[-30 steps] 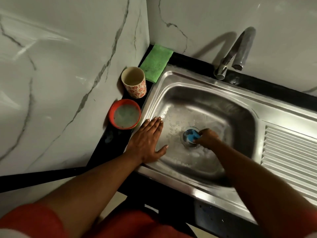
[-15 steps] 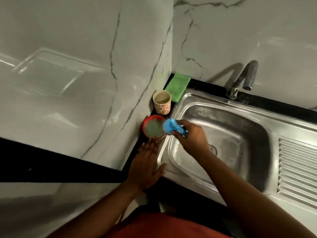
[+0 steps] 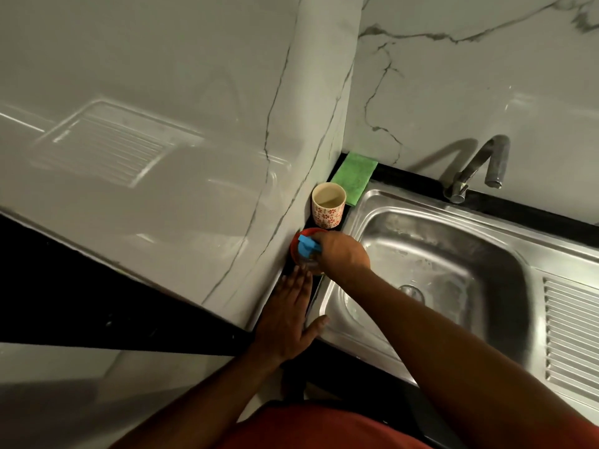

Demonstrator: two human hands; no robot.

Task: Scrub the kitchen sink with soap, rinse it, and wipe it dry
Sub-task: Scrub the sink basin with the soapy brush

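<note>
A steel sink (image 3: 382, 215) fills the right side, its basin wet with soapy streaks around the drain (image 3: 411, 291). My right hand (image 3: 343, 254) grips a blue scrubber (image 3: 306, 246) and holds it down in the red soap bowl (image 3: 295, 246) on the black counter left of the sink. With its fingers straight, my left hand (image 3: 288, 319) rests flat on the counter and the sink's front-left corner, just below the bowl. A green cloth (image 3: 355, 176) lies in the back corner.
A patterned cup (image 3: 328, 205) stands between the red bowl and the green cloth. The tap (image 3: 476, 170) rises behind the basin. A ribbed draining board (image 3: 570, 335) lies at the right. Marble walls close in at the left and back.
My right hand lifted the blue scrubber from the drain and carried it left into the red bowl. My left hand slid slightly toward the counter. The view swung left.
</note>
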